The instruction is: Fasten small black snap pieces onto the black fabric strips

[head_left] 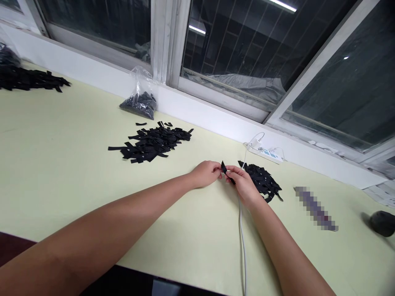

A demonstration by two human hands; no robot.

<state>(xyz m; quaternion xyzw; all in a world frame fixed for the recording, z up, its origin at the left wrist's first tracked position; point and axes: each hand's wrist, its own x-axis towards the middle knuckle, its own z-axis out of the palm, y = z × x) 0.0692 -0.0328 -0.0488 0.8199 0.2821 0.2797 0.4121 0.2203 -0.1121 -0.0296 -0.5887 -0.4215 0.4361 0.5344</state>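
Note:
Over the table, my right hand point(242, 183) pinches a short black fabric strip point(224, 167) between thumb and fingers, its upper end sticking up. My left hand point(207, 174) is closed, its fingertips meeting the strip from the left. Whatever sits in the left pinch is too small to make out. Just behind my right hand lies a pile of black strips point(262, 179), partly covered by that hand. Farther left spreads a larger pile of similar strips point(154, 143), with small light spots on some of them.
A clear plastic bag point(140, 102) of dark pieces stands by the wall. More black strips point(27, 78) lie far left. A white cable point(242, 238) runs past my right hand near a power strip point(266, 154). At right are a blurred-out object point(316, 209) and a black rounded object point(382, 223).

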